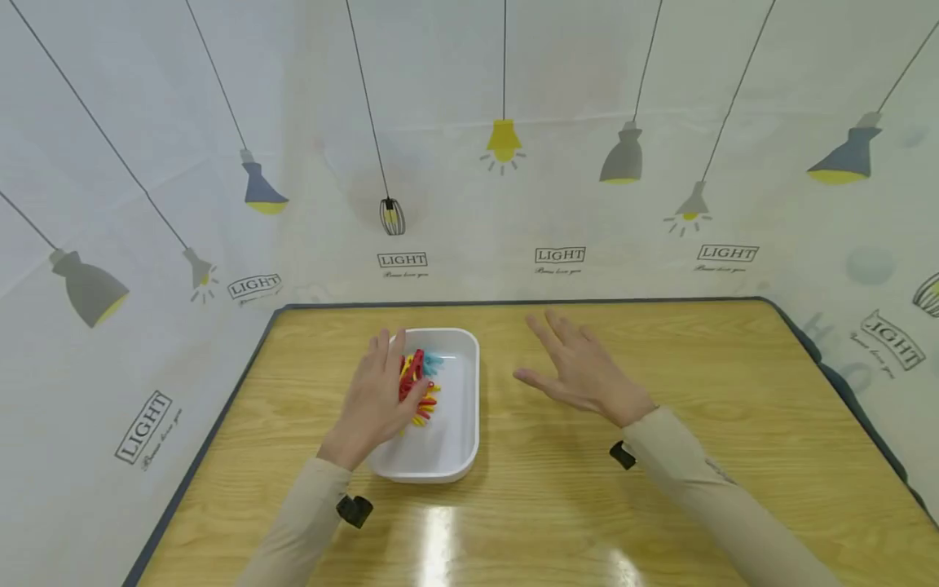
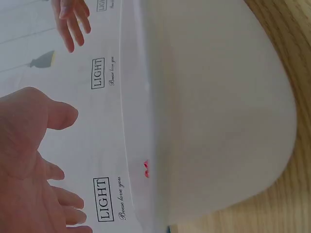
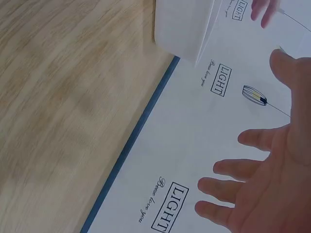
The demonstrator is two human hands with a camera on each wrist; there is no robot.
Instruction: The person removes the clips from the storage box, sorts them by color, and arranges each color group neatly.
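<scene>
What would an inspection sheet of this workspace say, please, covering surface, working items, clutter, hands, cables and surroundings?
Surface: wood-grain table with dark edging; light glares off its near part.
Working items: white tray stands on the table, holding a pile of small red, yellow and teal pieces, apparently clips; the left hand partly hides them.
Clutter: nothing seen.
Left hand: over the tray's left side, fingers extended, gripping nothing visible.
Right hand: right of the tray, fingers spread, holding nothing.
Cables: nothing seen; the lamp cords are only printed.
Surroundings: pale wall covering printed with pendant lamps and LIGHT labels.
</scene>
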